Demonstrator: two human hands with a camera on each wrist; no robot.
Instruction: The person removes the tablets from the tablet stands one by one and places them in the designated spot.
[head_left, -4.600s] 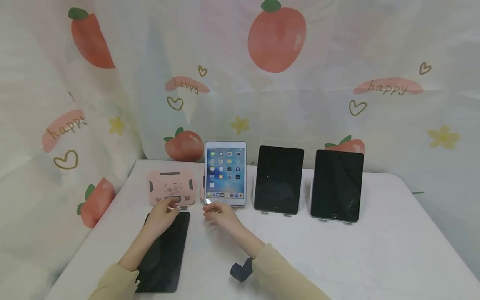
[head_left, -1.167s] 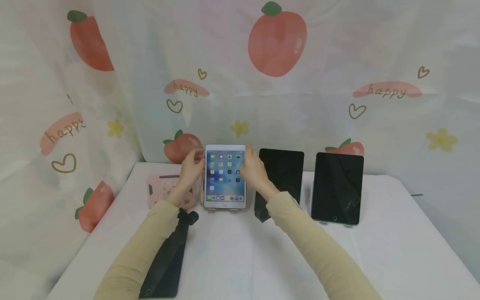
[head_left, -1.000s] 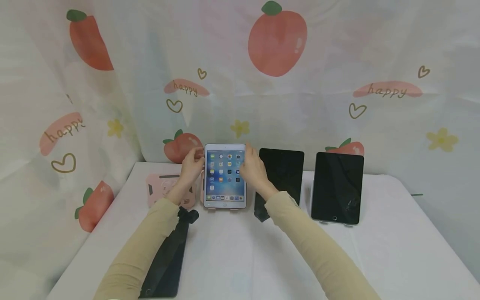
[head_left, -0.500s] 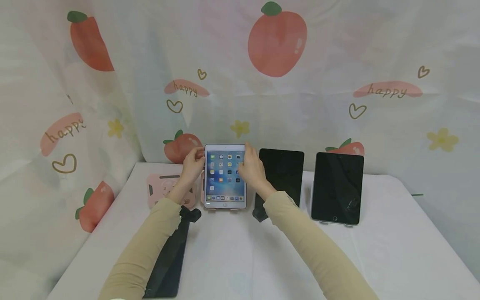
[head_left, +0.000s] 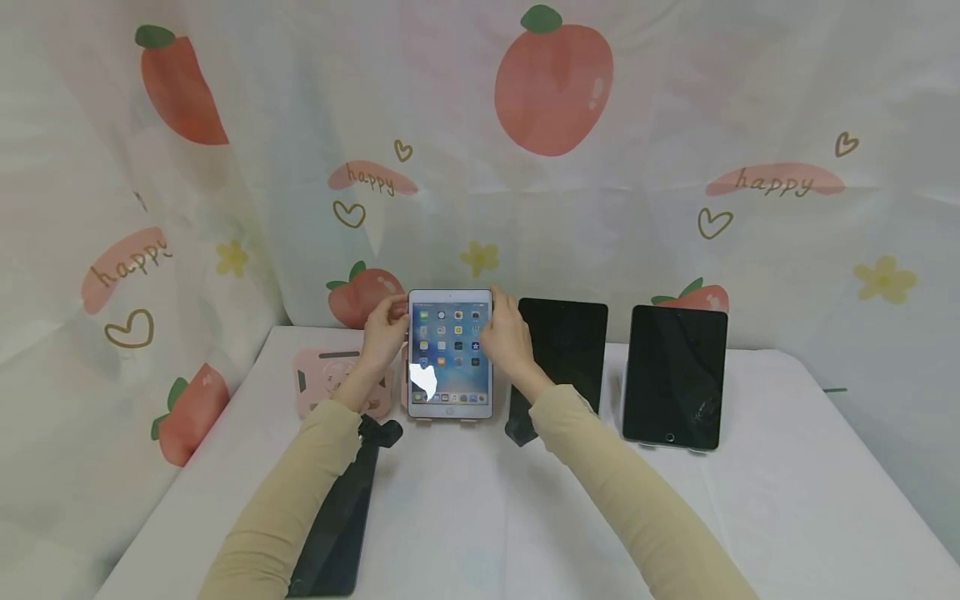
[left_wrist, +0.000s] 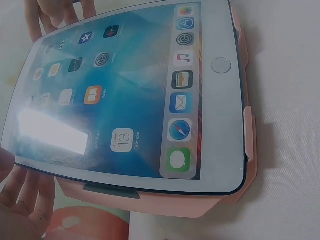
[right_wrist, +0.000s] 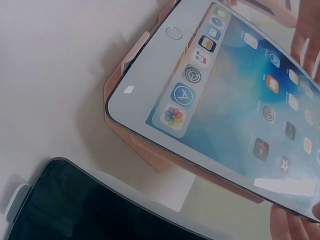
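Observation:
A white-framed tablet (head_left: 450, 354) with its home screen lit stands upright on a pink stand (left_wrist: 150, 197). My left hand (head_left: 385, 333) grips its left edge near the top, the thumb at the front and the other fingers behind. On the opposite edge my right hand (head_left: 510, 337) holds it the same way, thumb over the glass. The stand's two small front lips show under the tablet's lower edge. A bright reflection crosses the screen in all views.
Two dark tablets stand to the right, the nearer one (head_left: 558, 350) partly behind my right wrist and the farther one (head_left: 675, 375) beyond it. Left of the lit tablet lies another pink stand (head_left: 311, 379). A dark tablet (head_left: 341, 525) lies flat under my left forearm.
Since the oldest frame, my left hand has left the other pink stand and my right hand has risen; both took hold of the lit tablet's sides. Lately only a reflection has appeared on its screen.

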